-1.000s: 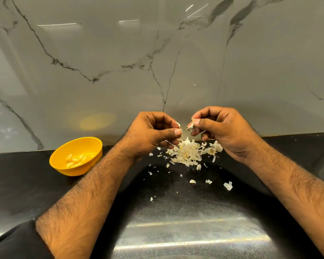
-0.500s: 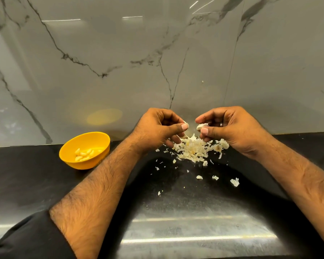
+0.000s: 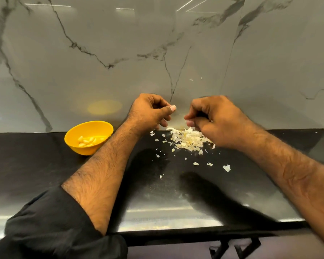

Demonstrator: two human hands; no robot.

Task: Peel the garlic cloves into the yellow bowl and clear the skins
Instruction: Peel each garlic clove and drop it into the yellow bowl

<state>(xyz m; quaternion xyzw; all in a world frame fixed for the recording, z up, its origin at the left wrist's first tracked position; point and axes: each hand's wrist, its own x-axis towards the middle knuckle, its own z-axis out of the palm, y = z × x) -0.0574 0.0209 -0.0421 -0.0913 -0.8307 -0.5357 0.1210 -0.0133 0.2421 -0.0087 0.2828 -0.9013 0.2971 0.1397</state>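
The yellow bowl (image 3: 74,136) stands on the black counter at the left, against the wall, with several peeled garlic cloves (image 3: 88,140) inside. A heap of pale garlic skins (image 3: 189,140) lies at the foot of the wall, with flakes scattered toward me. My left hand (image 3: 150,113) hovers just left of the heap, fingers curled, thumb laid along the index finger, nothing visible in it. My right hand (image 3: 213,120) is low over the heap's right side, blurred, fingers and thumb curled together. Whatever they hold is hidden.
The black counter (image 3: 45,165) runs from a grey marble wall (image 3: 120,53) to its front edge near me. Loose skin flakes (image 3: 226,167) dot the middle. Two tiny bits of skin (image 3: 191,79) are in the air or stuck on the wall above my hands.
My hands, which were together working a garlic clove pinched in the right, have parted. The right hand dropped onto the skin heap. The camera tilted, so everything sits lower in view.
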